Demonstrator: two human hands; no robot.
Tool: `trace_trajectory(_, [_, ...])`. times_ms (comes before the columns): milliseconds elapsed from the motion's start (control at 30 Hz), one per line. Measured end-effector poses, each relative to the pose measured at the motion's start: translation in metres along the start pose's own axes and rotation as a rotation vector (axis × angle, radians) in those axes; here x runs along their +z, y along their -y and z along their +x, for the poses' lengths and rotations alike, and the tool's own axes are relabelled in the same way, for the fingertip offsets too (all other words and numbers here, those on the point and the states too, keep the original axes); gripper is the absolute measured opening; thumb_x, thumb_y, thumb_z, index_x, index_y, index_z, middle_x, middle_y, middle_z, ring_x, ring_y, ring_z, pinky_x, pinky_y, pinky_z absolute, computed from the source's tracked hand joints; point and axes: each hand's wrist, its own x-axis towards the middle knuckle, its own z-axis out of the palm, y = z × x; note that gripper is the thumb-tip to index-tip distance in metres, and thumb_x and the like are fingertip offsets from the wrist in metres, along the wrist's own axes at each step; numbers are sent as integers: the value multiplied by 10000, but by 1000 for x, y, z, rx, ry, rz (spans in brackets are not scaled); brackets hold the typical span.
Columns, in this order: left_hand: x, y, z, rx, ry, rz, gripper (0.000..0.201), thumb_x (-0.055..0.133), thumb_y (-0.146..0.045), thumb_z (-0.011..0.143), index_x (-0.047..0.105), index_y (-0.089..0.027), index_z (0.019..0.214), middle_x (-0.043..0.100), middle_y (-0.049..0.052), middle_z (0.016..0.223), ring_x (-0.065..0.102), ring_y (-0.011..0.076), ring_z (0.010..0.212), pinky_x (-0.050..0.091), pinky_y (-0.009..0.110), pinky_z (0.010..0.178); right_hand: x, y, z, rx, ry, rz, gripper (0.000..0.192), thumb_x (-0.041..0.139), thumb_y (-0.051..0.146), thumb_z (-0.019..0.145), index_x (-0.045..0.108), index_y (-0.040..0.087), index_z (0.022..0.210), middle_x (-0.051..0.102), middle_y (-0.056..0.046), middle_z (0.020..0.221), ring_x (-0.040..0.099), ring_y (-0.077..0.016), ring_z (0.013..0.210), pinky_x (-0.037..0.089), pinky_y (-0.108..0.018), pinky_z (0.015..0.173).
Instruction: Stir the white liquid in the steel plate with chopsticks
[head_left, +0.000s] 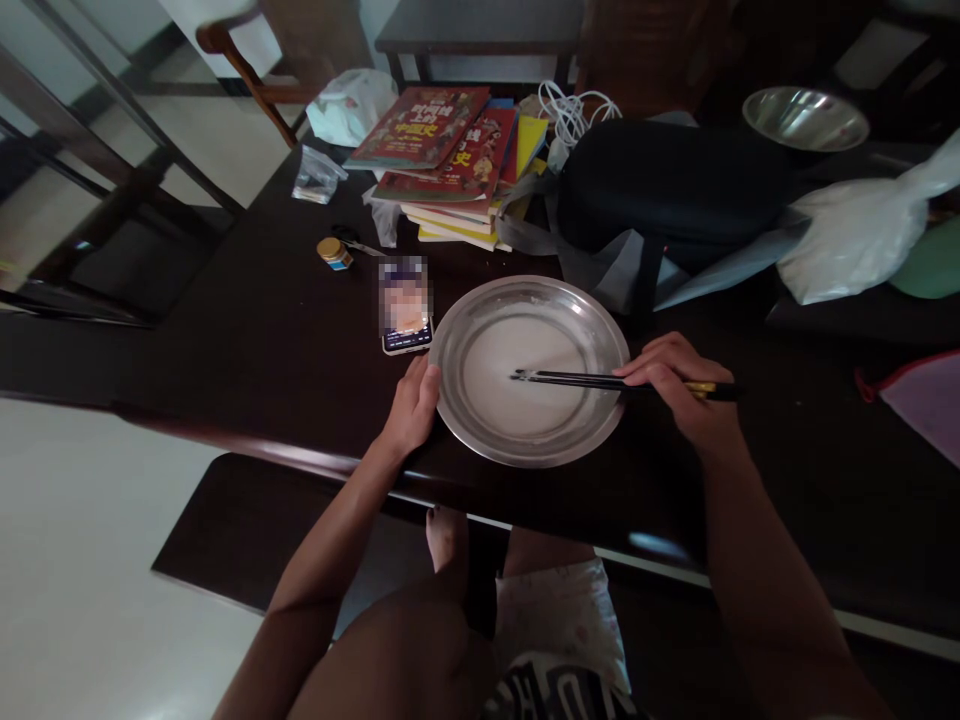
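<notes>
Nearest the camera, a dark shirt hem with pale lettering lay over light shorts. A wide metal basin sat near the front edge of the tabletop, with whitish contents inside (liquid or paste, could not tell). Left hand: grip partly curled, holding the basin's left rim, thumb against it. Right hand: grip closed around black chopsticks, tips near the basin's middle. A phone lay just beside the rim; stacked books lay beyond.
</notes>
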Motion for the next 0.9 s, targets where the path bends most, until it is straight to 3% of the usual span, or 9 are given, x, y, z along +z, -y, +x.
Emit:
trace_trajectory(200, [0, -1, 0, 5, -6, -5, 832, 253, -780, 1012, 737, -140, 1232, 753, 165, 1199, 686, 311, 1145, 535, 465, 1057, 1, 1, 1, 8, 41, 17, 262, 620, 332, 1015, 811, 331, 836, 812, -14, 830, 680, -243, 831, 553, -445, 759])
trace_trajectory(367, [1, -1, -1, -3, 0, -7, 865, 244, -795, 1003, 741, -123, 1225, 751, 181, 1196, 687, 320, 1150, 528, 475, 1069, 0, 0, 1, 16, -23, 6, 313, 600, 357, 1021, 801, 331, 782, 797, -19, 789, 668, -244, 796, 546, -451, 743])
trace_trajectory(500, [1, -2, 0, -2, 2, -15, 868, 240, -801, 1001, 733, -125, 1235, 746, 182, 1213, 671, 327, 1195, 513, 485, 1088, 1, 0, 1, 0, 35, 6, 264, 622, 345, 1008, 812, 328, 825, 810, -16, 824, 683, -245, 817, 553, -448, 756])
trace_trajectory(700, [0, 0, 0, -5, -1, 2, 856, 246, -806, 997, 746, -138, 1190, 756, 167, 1128, 690, 313, 1103, 544, 481, 1030, 1, 1, 1, 13, -14, 21, 315, 597, 355, 1026, 795, 333, 782, 790, -24, 778, 669, -243, 787, 546, -446, 728])
trace_trajectory(800, [1, -1, 0, 8, 1, -3, 838, 241, -784, 1011, 736, -140, 1215, 751, 174, 1193, 683, 320, 1167, 531, 483, 1063, 1, 0, 1, 4, 50, 11, 267, 616, 355, 1015, 804, 331, 828, 808, -16, 820, 686, -243, 814, 558, -450, 749])
trace_trajectory(900, [1, 0, 0, 18, 0, -6, 837, 235, -772, 1018, 728, -132, 1234, 742, 183, 1240, 673, 326, 1215, 519, 485, 1090, 0, -1, 1, -10, 17, -10, 258, 615, 335, 1015, 807, 336, 843, 814, -8, 846, 685, -240, 840, 558, -441, 774])
